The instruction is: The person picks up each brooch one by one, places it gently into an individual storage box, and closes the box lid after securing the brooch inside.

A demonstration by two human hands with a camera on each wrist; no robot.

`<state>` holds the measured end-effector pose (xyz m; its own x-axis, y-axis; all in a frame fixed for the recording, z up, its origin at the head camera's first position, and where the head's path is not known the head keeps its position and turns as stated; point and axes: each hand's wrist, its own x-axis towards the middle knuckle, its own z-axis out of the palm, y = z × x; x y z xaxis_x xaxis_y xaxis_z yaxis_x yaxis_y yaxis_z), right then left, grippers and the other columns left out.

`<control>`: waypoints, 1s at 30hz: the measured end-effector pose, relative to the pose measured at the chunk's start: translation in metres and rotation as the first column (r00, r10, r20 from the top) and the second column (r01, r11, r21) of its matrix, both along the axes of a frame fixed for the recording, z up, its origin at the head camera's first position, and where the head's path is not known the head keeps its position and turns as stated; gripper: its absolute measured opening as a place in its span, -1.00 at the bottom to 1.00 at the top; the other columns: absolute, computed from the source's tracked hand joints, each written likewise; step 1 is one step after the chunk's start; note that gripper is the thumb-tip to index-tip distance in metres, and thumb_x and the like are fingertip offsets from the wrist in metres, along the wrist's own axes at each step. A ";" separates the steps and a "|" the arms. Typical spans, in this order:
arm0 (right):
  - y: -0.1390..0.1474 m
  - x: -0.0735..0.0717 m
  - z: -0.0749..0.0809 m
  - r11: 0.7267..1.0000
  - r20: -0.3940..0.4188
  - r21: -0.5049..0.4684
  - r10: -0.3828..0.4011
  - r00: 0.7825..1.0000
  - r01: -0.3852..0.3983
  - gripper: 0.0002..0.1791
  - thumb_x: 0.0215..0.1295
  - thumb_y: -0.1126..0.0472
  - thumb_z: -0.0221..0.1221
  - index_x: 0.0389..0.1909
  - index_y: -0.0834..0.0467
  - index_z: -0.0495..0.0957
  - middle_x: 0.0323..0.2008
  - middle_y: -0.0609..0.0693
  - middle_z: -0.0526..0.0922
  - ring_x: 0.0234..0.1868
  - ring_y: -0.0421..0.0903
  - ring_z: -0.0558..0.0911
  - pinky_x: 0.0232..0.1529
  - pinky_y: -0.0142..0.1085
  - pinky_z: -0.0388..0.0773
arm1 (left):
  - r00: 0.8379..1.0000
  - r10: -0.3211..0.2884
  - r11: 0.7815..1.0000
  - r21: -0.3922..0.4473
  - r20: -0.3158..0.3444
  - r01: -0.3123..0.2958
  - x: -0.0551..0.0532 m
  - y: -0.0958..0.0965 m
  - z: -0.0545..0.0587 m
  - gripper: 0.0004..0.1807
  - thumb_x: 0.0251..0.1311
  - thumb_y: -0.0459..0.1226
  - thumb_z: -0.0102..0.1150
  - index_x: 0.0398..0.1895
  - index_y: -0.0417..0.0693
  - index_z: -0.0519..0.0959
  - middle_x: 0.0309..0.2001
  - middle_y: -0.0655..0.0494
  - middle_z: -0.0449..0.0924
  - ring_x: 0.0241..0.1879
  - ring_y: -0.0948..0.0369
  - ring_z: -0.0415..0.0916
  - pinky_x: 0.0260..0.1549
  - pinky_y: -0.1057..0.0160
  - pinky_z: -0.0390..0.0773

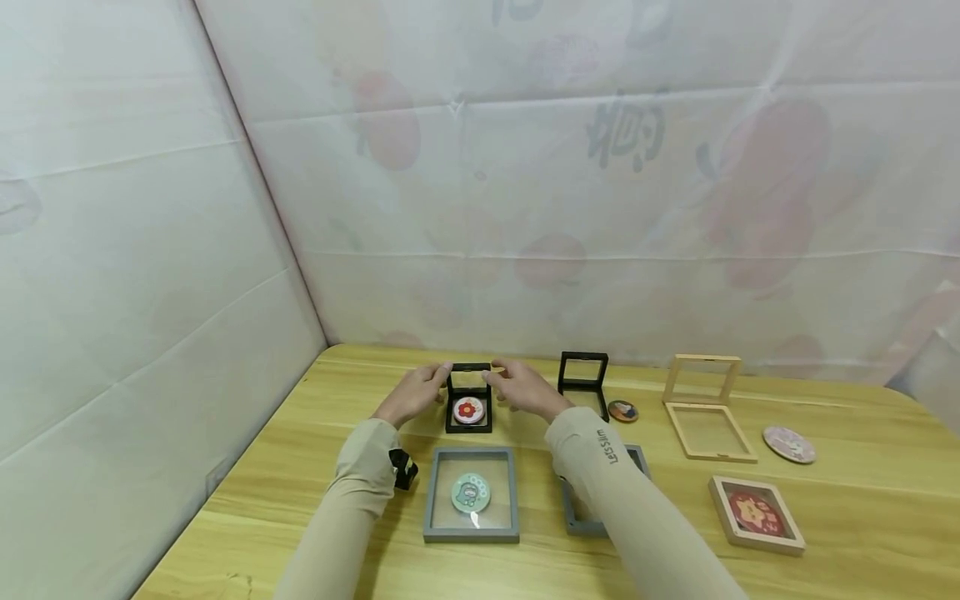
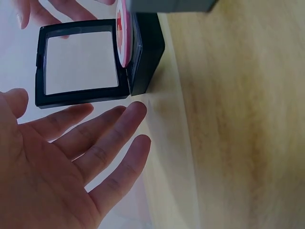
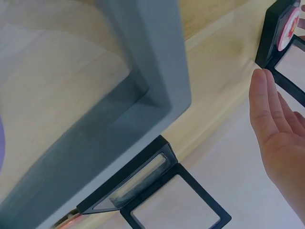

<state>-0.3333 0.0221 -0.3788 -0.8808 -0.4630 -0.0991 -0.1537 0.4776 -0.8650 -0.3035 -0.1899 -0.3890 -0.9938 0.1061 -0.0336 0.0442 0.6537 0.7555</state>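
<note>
A small black display frame [image 1: 469, 425] stands with its lid raised at the back of the table. On its base lies a round white badge [image 1: 468, 410] with a red flower, also visible in the left wrist view [image 2: 124, 33]. My left hand [image 1: 417, 392] is beside the left edge of the lid [image 2: 82, 98], its fingers spread and nearly straight. On the lid's other side is my right hand [image 1: 525, 387], thumb by the top corner. Its fingers look straight and held together in the right wrist view. Whether either hand touches the lid is unclear.
Nearer me lies a grey frame [image 1: 472, 535] holding a green badge [image 1: 471, 493]; another grey frame [image 1: 581, 527] is partly under my right sleeve. To the right are an open black frame [image 1: 583, 387], a dark badge [image 1: 623, 411], wooden frames [image 1: 716, 457] [image 1: 765, 542] and a purple badge [image 1: 789, 444].
</note>
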 end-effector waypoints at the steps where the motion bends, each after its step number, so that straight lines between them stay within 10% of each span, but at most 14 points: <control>1: -0.001 0.000 0.000 1.000 -0.001 0.000 -0.002 1.000 0.002 -0.34 0.63 0.03 -0.04 0.52 0.35 0.13 0.32 0.38 0.41 0.12 0.28 0.60 0.04 0.06 0.62 | 1.000 0.000 1.000 0.004 0.002 0.000 0.000 0.000 0.000 -0.32 0.63 0.05 -0.33 0.46 -0.34 0.30 0.26 -0.29 0.49 0.02 -0.10 0.61 0.20 -0.22 0.43; 16: -0.006 0.004 -0.008 0.999 -0.037 0.033 -0.018 0.999 0.019 -0.42 0.65 0.00 -0.11 0.42 0.35 0.31 0.24 0.32 0.49 0.04 0.21 0.63 -0.04 0.01 0.63 | 0.999 0.015 0.999 0.035 0.028 -0.016 0.003 -0.001 -0.002 -0.31 0.63 0.04 -0.30 0.36 -0.42 0.40 0.06 -0.30 0.62 0.08 -0.16 0.58 0.28 -0.22 0.34; 30: 0.005 0.000 -0.018 0.997 -0.037 0.006 0.073 0.997 -0.073 -0.65 0.61 0.11 -0.06 0.03 0.32 0.52 0.03 0.26 0.57 0.03 0.23 0.60 -0.21 -0.08 0.58 | 0.987 -0.133 0.990 -0.039 0.092 0.137 0.005 -0.008 0.003 -0.30 0.62 0.05 -0.26 0.47 -0.38 0.26 0.41 -0.32 0.32 0.43 -0.21 0.20 0.40 -0.19 0.17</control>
<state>-0.3336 0.0267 -0.3972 -0.8477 -0.5260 -0.0689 -0.2205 0.4675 -0.8561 -0.2985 -0.1981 -0.3863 -0.9633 0.2354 -0.1288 0.0684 0.6797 0.7303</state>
